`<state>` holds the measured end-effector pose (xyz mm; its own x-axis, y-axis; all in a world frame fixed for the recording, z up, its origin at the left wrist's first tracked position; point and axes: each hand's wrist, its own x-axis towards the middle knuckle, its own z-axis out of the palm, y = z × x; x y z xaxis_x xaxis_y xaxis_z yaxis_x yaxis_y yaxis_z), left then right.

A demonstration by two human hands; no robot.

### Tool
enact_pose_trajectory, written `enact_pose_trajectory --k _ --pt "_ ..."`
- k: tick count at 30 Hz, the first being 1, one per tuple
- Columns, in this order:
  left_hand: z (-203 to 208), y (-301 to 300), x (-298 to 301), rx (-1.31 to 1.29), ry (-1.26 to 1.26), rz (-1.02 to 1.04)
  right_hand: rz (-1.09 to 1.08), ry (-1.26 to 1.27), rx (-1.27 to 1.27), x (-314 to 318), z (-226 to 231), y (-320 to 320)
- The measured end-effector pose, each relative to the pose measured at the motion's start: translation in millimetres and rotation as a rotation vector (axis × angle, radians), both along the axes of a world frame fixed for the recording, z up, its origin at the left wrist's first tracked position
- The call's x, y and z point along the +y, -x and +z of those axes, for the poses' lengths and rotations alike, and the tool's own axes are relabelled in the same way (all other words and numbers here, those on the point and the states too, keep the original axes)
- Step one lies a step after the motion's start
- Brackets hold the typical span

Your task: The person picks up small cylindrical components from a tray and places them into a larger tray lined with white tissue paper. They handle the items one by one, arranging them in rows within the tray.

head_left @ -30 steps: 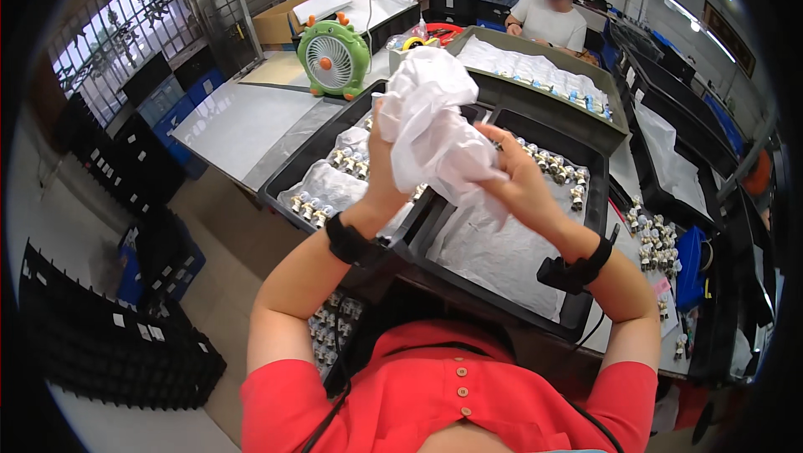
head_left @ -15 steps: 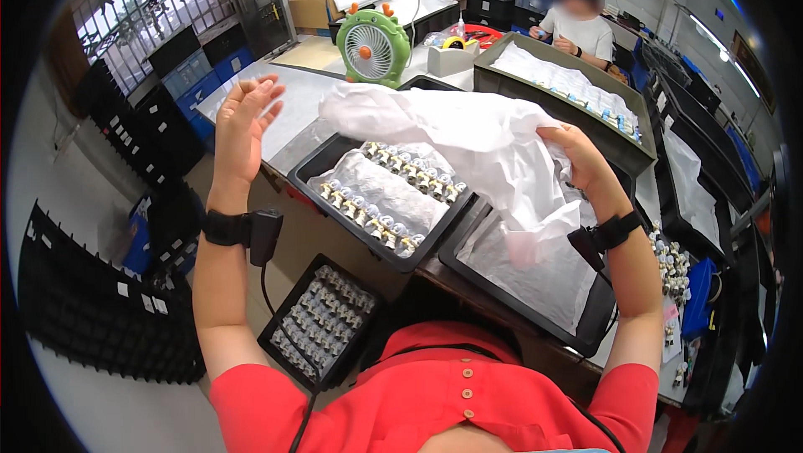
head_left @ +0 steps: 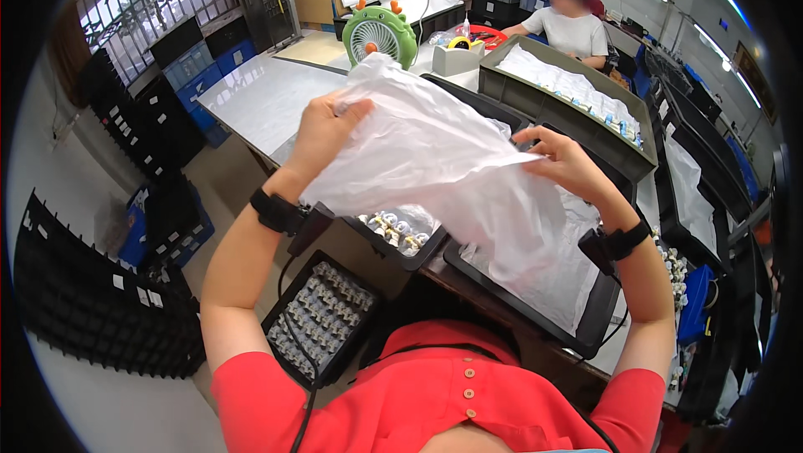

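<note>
Between my hands a thin white sheet (head_left: 427, 135), crumpled and partly see-through, hangs stretched in the air. My left hand (head_left: 328, 128) pinches its left side, thumb on top. On the other side my right hand (head_left: 559, 160) grips an edge, with some fingers raised. Beneath the sheet is a black tray (head_left: 410, 259) with rows of small metal-and-clear parts (head_left: 393, 230); most of it is covered. To its right sits another black tray (head_left: 592, 332) lined with white sheeting (head_left: 544, 281). Black bands with small boxes are strapped on both wrists.
A green fan (head_left: 378, 39) stands behind the sheet. An olive bin (head_left: 569, 106) with white lining and parts is at the back right, where a person (head_left: 573, 30) in white sits. A tray of parts (head_left: 322, 319) lies low at left. Blue crates (head_left: 201, 85) stand far left.
My left hand has come in from the left and taken hold of the sheet. The sheet is now spread wider and covers most of the tray of parts.
</note>
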<state>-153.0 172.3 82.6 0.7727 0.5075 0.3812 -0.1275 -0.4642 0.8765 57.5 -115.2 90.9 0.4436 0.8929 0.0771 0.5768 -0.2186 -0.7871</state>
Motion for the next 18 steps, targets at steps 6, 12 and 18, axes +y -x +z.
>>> enact_pose_trajectory --k 6,12,18 --pt "30 0 34 0.042 0.083 0.255 -0.236 -0.383 -0.623 -9 1 -57" --pt "23 37 121 -0.322 0.140 0.403 -0.364 -0.817 -1.243 -5 23 -26" --pt "-62 77 171 0.453 -0.622 0.749 -0.011 -0.175 -0.989 23 -86 -63"
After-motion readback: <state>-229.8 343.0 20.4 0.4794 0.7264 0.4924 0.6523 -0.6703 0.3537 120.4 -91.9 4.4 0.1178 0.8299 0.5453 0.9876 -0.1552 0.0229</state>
